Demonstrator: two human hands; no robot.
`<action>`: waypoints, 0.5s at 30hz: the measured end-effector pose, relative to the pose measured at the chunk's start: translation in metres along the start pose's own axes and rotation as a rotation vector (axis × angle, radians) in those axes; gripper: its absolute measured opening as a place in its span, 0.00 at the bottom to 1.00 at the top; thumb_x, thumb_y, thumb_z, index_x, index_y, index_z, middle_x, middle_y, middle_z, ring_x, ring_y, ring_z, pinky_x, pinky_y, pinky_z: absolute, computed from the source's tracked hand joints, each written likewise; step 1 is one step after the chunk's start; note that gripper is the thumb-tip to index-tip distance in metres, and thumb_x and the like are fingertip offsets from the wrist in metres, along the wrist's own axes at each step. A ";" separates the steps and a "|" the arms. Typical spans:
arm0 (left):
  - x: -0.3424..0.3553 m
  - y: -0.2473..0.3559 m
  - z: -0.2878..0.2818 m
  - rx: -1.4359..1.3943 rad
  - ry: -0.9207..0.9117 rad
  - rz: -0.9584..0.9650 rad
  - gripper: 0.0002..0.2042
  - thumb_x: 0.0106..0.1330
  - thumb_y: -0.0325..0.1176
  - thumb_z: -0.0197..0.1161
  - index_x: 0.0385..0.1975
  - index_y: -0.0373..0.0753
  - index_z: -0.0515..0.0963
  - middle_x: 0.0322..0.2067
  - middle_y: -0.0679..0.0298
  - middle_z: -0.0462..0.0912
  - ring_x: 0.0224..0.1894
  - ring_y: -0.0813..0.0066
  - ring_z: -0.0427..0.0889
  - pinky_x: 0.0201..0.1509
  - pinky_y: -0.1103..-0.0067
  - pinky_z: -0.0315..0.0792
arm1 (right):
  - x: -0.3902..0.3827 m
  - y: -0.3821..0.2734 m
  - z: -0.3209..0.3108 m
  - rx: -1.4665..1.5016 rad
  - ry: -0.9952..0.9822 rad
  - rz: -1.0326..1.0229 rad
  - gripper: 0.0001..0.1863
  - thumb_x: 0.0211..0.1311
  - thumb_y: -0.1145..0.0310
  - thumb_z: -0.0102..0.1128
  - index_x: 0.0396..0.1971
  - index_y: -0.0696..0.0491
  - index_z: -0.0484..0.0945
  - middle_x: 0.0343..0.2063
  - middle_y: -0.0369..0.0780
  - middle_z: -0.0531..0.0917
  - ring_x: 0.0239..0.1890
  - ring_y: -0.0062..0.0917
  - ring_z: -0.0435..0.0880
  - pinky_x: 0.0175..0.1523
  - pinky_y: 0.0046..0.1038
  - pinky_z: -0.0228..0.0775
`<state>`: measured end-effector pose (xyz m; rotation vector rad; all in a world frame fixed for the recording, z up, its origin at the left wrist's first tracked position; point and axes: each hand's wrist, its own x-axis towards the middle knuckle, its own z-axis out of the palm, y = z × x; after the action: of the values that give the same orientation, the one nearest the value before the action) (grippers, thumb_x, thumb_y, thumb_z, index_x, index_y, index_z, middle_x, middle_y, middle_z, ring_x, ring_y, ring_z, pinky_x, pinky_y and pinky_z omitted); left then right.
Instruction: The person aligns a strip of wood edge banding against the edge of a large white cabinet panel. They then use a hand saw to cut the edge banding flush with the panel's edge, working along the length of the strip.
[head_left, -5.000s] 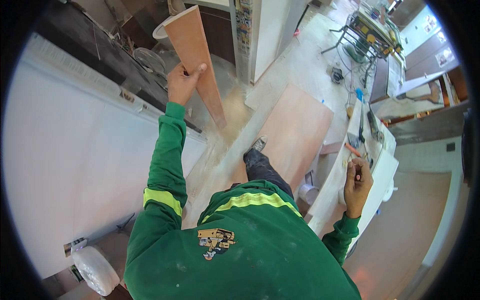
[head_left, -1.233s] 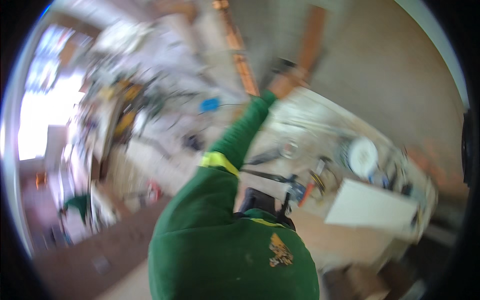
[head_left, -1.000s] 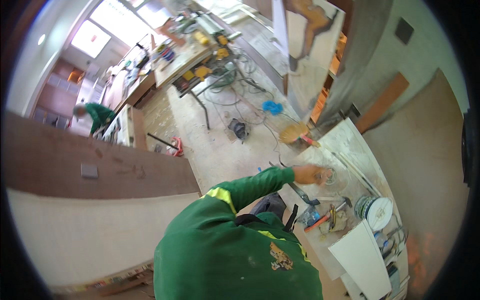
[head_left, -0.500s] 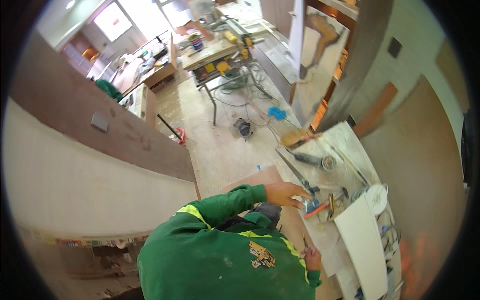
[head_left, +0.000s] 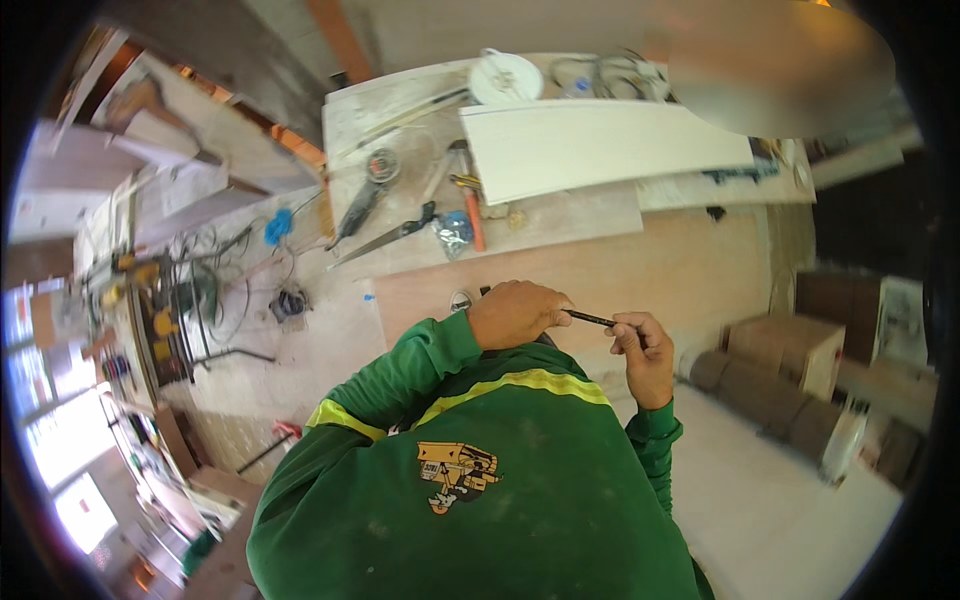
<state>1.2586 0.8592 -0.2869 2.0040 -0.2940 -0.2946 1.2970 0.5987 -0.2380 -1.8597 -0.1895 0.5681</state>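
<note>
A slim black pencil [head_left: 592,318] spans the gap between my two hands in front of my chest. My left hand [head_left: 515,315] has its fingers closed at one end. My right hand [head_left: 645,355] pinches the other end between thumb and fingers. Beyond my left hand, on the low bench [head_left: 590,225], lie a clear bag with blue contents [head_left: 453,232], a red-handled hammer [head_left: 474,215] and a handsaw [head_left: 390,238]. An angle grinder [head_left: 368,195] lies to their left. A long white panel [head_left: 600,145] rests across the bench at the far side.
A white round bucket [head_left: 505,78] and coiled cable [head_left: 625,75] sit behind the panel. On the right are a brown roll [head_left: 765,400] and a wooden box [head_left: 785,350]. Cables and a blue crumpled piece [head_left: 278,227] lie on the floor left, near a worktable [head_left: 150,320].
My view has swung to the right, towards the bench. My left hand has come away from the bench tools and meets my right hand at the pencil in front of me.
</note>
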 end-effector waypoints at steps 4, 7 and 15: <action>0.029 0.019 0.026 -0.184 -0.377 0.061 0.14 0.80 0.41 0.55 0.44 0.38 0.82 0.32 0.58 0.88 0.35 0.58 0.88 0.41 0.68 0.79 | -0.042 0.011 -0.013 0.359 0.297 0.015 0.12 0.75 0.68 0.64 0.48 0.61 0.82 0.31 0.36 0.85 0.31 0.18 0.79 0.40 0.23 0.75; 0.052 0.053 0.047 -0.328 -0.579 0.042 0.16 0.82 0.44 0.53 0.43 0.36 0.80 0.30 0.58 0.88 0.33 0.61 0.88 0.41 0.69 0.79 | -0.063 0.016 -0.016 0.546 0.396 0.008 0.14 0.76 0.64 0.65 0.47 0.61 0.82 0.32 0.36 0.83 0.34 0.19 0.80 0.43 0.23 0.75; 0.095 0.092 0.082 -0.159 -0.768 0.115 0.25 0.81 0.48 0.55 0.68 0.37 0.72 0.40 0.47 0.88 0.43 0.52 0.88 0.50 0.65 0.78 | -0.101 -0.061 -0.120 0.419 0.748 -0.656 0.14 0.79 0.62 0.58 0.43 0.59 0.81 0.40 0.46 0.85 0.36 0.31 0.86 0.42 0.32 0.81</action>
<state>1.3128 0.7192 -0.2470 1.6360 -0.8322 -0.9801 1.2743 0.4790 -0.1214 -1.3720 -0.1496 -0.5107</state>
